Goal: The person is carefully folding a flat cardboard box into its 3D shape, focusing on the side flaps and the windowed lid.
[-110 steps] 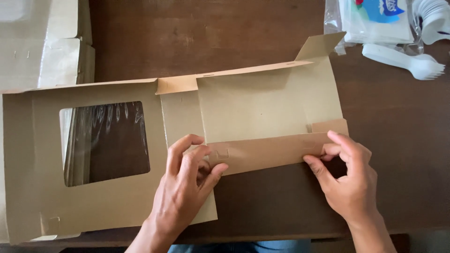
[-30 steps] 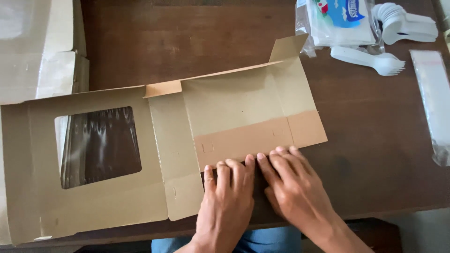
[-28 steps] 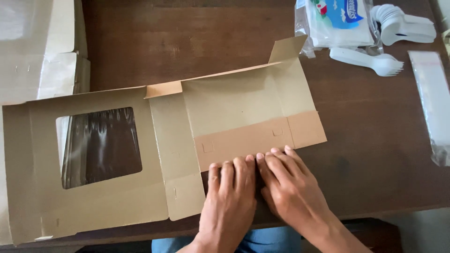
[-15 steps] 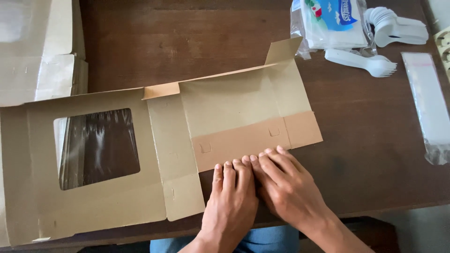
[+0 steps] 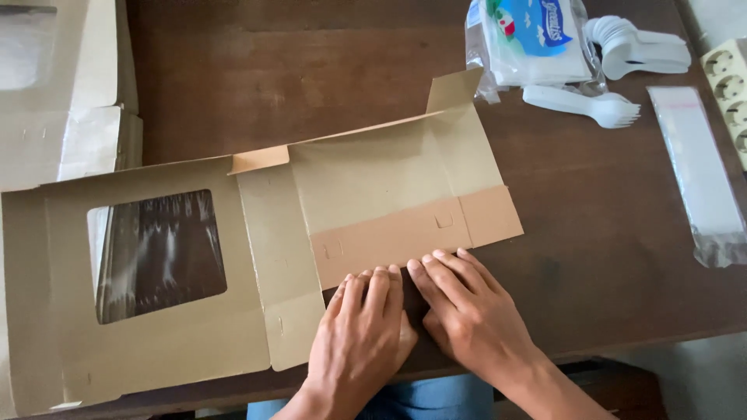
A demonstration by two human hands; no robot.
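While both hands, left hand (image 5: 366, 327) beside right hand (image 5: 467, 311), press flat together, matte brown cardboard box (image 5: 373, 194) lies unfolded.

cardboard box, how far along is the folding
Early. Done: the near flap of the flat cardboard box is creased over, its browner side up. In hand: left hand and right hand press side by side along that fold. Left: the other flaps and the window lid lie flat, no walls raised.

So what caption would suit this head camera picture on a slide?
Both hands, left hand and right hand, press flat on the near edge of an unfolded windowed cardboard box on a wooden table.
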